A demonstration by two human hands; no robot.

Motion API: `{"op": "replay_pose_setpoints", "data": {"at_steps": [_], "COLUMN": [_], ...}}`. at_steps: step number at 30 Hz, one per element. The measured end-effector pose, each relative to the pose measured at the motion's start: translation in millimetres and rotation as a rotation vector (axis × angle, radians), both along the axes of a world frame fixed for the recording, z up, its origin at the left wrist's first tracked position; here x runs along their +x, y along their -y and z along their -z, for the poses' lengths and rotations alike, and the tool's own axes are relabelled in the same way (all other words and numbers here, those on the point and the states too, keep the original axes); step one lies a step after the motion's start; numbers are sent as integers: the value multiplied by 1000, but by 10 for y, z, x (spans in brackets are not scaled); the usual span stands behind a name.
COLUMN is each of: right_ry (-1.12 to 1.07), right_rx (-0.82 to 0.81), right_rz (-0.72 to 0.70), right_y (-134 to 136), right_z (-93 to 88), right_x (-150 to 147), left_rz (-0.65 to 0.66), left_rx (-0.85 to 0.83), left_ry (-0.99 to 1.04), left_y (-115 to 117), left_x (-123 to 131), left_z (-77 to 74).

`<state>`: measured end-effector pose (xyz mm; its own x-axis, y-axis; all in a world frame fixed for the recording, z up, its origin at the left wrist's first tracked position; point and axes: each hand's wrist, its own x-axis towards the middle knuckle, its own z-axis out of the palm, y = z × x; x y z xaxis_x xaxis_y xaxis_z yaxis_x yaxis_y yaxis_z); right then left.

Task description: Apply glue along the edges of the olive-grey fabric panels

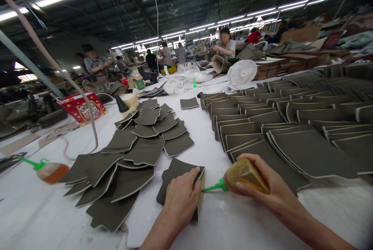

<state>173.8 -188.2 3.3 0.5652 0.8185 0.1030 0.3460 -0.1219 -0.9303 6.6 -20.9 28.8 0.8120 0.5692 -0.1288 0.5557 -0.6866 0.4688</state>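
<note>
My left hand holds a dark olive cut piece of leather-like sheet down on the white table, its fingers bent near the right edge. That edge stands up a little and shows a pale, yellowish strip. In my right hand is a squeeze bottle of amber liquid, perhaps glue, tilted sideways. Its green nozzle points left, with the tip at the piece's raised edge. Left of my left hand, similar pieces lie in an overlapping heap. Rows of overlapping pieces with pale edges spread to the right.
Another amber bottle lies at the left, near a hanging hose and a red patterned box. A single piece lies farther back. Behind it are clear plastic bags and a white fan. Co-workers are beyond.
</note>
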Motion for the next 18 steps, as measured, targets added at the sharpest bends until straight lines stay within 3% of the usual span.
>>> {"op": "replay_pose_setpoints", "data": {"at_steps": [4,8,12,18], "right_ry": [-116,-53,-69,-38], "right_rx": [-13,9,-8,8], "right_rz": [-104,-2,-55,14], "right_y": [33,57,86,95], "right_z": [3,23,53,29], "right_x": [-67,-89,-112,-178], "left_rz": [-2,2,-5,-9], "left_rx": [0,7,-7,2], "left_ry": [0,-3,-16,-11], "left_y": [3,5,11,13], "left_x": [-12,-11,-9,-10], "left_z": [5,-4,-20,-15]}}
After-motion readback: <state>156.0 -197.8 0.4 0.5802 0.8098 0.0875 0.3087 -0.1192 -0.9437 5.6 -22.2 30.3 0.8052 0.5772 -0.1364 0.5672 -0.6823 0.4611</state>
